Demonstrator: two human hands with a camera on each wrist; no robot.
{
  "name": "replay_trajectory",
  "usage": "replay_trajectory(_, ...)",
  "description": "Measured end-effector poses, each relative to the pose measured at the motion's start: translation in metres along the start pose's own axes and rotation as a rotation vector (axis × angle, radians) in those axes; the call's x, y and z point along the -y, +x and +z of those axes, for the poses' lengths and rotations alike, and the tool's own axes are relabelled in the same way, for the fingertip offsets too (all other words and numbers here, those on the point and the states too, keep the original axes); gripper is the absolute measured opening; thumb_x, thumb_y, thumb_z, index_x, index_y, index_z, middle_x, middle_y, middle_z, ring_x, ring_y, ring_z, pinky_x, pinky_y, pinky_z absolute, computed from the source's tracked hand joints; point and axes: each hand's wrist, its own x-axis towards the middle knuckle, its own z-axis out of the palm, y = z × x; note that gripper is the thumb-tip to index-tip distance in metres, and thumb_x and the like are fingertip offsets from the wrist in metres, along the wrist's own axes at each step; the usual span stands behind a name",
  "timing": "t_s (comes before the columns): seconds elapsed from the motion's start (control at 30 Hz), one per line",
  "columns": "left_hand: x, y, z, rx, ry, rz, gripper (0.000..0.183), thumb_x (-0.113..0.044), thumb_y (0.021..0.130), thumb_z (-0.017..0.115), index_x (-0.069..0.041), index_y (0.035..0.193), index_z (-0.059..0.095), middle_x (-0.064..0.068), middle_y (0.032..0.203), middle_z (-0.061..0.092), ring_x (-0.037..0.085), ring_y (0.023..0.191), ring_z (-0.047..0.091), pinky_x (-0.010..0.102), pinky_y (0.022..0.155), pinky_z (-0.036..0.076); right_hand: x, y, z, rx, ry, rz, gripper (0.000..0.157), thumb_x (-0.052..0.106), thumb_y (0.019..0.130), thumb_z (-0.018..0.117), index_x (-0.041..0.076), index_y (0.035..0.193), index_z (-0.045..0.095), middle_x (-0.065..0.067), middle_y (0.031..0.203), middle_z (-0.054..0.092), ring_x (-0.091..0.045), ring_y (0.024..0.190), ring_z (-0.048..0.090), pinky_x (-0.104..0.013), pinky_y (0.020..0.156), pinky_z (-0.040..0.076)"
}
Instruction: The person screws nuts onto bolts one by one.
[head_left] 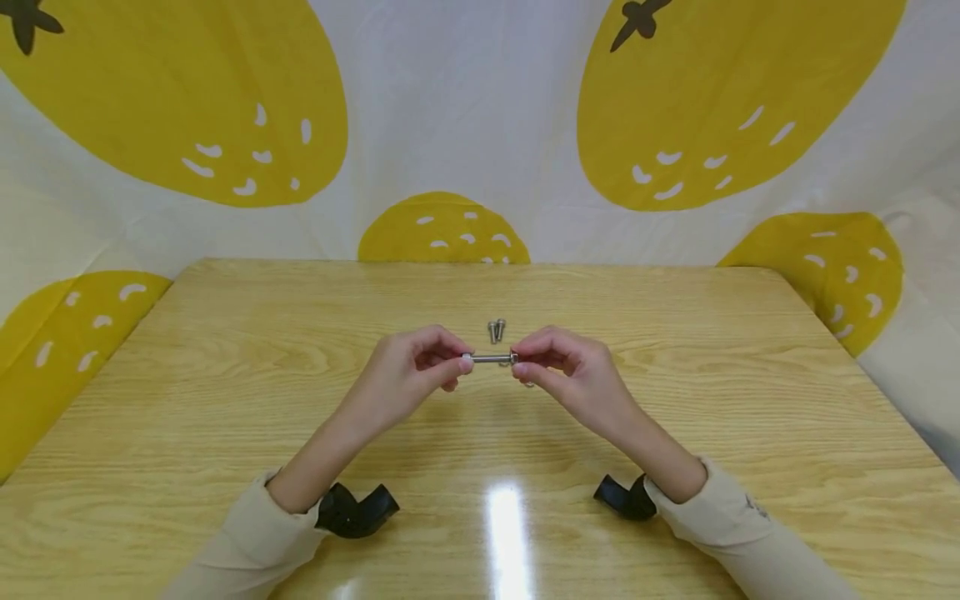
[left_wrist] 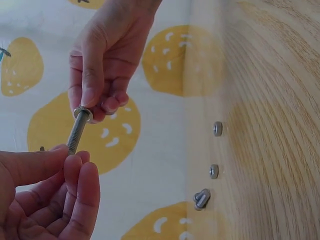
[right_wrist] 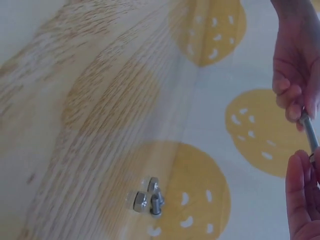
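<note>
A long metal bolt [head_left: 491,358] lies level between both hands over the middle of the table. My left hand [head_left: 408,371] pinches its head end between thumb and fingers. At the other end, my right hand [head_left: 573,371] pinches a hex nut [left_wrist: 84,114], which sits around the bolt's tip. Bare thread [left_wrist: 76,134] shows between the two hands in the left wrist view. The right wrist view catches the bolt's shank [right_wrist: 311,134] at its right edge, with the nut end mostly hidden by fingers.
Two bolts [head_left: 497,331] lie side by side on the wooden table [head_left: 300,308] just beyond the hands. Two loose nuts [left_wrist: 217,128] rest near them, partly hidden from the head view. A fruit-patterned cloth [head_left: 465,125] hangs behind. Black wrist mounts [head_left: 358,511] stick out from the sleeves.
</note>
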Motion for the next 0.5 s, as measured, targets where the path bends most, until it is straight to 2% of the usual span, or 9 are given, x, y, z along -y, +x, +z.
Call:
replay_trajectory(0.13, -0.0012, 0.0009, -0.0003, 0.003, -0.066, -0.050, 0.011, -0.015, 0.088, 0.065, -0.006, 0.094, 0.066, 0.006, 0.081, 0.068, 0.018, 0.067, 0.062, 0.027, 0.061, 0.052, -0.0007, -0.0003, 0.0001, -0.012, -0.042, -0.088, 0.013, -0.004, 0.082, 0.066, -0.003, 0.094, 0.065, -0.014, 0.093, 0.065, -0.010, 0.079, 0.063, -0.025, 0.070, 0.055)
replay_trajectory(0.3, -0.0027, 0.0010, -0.0005, -0.022, -0.139, -0.062, 0.013, -0.014, 0.087, 0.065, -0.003, 0.095, 0.067, 0.010, 0.083, 0.069, 0.017, 0.066, 0.062, 0.027, 0.061, 0.053, 0.0001, 0.0000, 0.0005, -0.035, -0.080, -0.178, 0.014, -0.005, 0.081, 0.066, -0.003, 0.095, 0.064, -0.013, 0.092, 0.065, -0.009, 0.080, 0.062, -0.023, 0.070, 0.055)
replay_trajectory(0.5, -0.0049, -0.0005, 0.0018, -0.032, -0.195, -0.035, 0.015, -0.009, 0.087, 0.065, 0.002, 0.097, 0.065, 0.012, 0.085, 0.068, 0.018, 0.068, 0.063, 0.030, 0.067, 0.056, -0.0016, -0.0004, 0.0033, -0.038, -0.062, -0.158, 0.015, -0.008, 0.082, 0.062, -0.006, 0.097, 0.061, -0.016, 0.088, 0.063, -0.009, 0.075, 0.064, -0.023, 0.067, 0.055)
